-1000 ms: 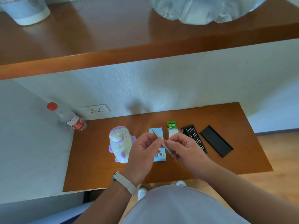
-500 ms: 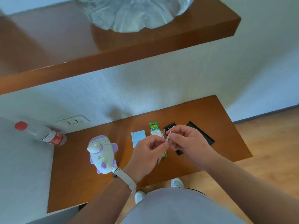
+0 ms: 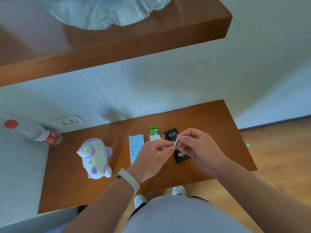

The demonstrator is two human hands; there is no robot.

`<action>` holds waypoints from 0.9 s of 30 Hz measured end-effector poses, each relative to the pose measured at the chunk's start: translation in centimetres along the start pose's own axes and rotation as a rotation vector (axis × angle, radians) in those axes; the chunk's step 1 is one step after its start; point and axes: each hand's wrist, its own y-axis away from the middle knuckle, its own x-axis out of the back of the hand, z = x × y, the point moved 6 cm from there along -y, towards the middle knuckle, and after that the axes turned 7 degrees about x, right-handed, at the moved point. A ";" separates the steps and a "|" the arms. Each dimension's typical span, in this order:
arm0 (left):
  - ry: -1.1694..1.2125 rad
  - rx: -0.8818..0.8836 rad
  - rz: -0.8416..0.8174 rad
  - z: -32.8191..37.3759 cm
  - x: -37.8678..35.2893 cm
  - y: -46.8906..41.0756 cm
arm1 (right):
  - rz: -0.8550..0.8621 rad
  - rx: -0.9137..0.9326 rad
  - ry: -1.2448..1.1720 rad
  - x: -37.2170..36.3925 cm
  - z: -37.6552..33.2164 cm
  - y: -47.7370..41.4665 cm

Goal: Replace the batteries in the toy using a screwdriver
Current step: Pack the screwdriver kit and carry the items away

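Note:
A white and purple toy (image 3: 95,158) lies on the brown wooden table (image 3: 210,118), left of my hands. Both hands hover above the table's middle and share a thin silver screwdriver (image 3: 176,141). My left hand (image 3: 151,158) pinches its lower end, and the fingers of my right hand (image 3: 196,147) grip its upper part. Behind my hands a green battery pack (image 3: 154,132) and a black bit case (image 3: 172,134) with several bits rest on the table. My right hand partly covers the case.
A light blue leaflet (image 3: 136,145) lies between the toy and the battery pack. A red-capped bottle (image 3: 38,133) sits at the far left by a wall socket (image 3: 68,121). A wooden shelf (image 3: 151,41) juts out overhead. My feet in white shoes (image 3: 140,200) stand below the table's front edge.
The view has shifted, so the table appears further right. My hands have drifted right over the bit case and still hold the screwdriver between them.

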 end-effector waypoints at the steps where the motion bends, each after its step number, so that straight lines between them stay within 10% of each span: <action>1: -0.002 0.007 0.003 -0.1 -0.2 -0.2 | -0.001 -0.015 -0.023 0.3 0.2 -0.2; 8: 0.082 0.095 0.003 -1.9 -1.6 -1.0 | 0.057 -0.106 -0.196 2.6 1.3 -2.1; 27: 0.128 0.495 0.278 -10.5 -6.4 -7.9 | -0.095 -0.084 0.868 8.1 9.6 -10.9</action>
